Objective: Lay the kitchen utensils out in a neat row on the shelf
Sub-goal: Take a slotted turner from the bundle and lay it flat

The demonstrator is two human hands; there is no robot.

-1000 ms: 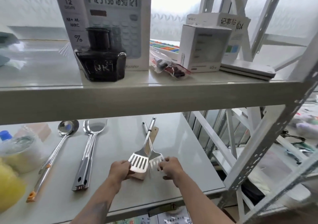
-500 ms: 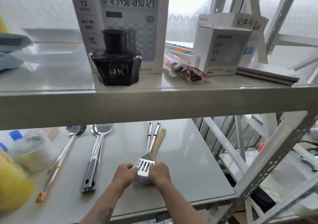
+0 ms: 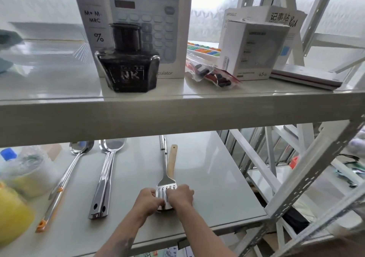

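On the lower shelf (image 3: 213,189) a stack of slotted spatulas (image 3: 165,185) lies with heads toward me and handles pointing away; a steel handle (image 3: 163,154) and a wooden handle (image 3: 172,162) show side by side. My left hand (image 3: 147,199) grips the left side of the stacked heads and my right hand (image 3: 180,196) grips the right side. To the left lie a pair of steel serving spoons (image 3: 104,179) nested together and a ladle (image 3: 63,181) with an orange tip.
A plastic-wrapped jar (image 3: 25,169) and a yellow object (image 3: 11,217) sit at the shelf's far left. The upper shelf's front beam (image 3: 158,116) hangs over the utensils' far ends. It carries an ink bottle (image 3: 128,67), a calculator box (image 3: 138,19) and white boxes (image 3: 254,49). Rack uprights (image 3: 308,185) stand right.
The two fanned spatula heads have been drawn together into one stack, handles now nearly parallel. Both hands closed in on the heads. The view tilted down and moved closer.
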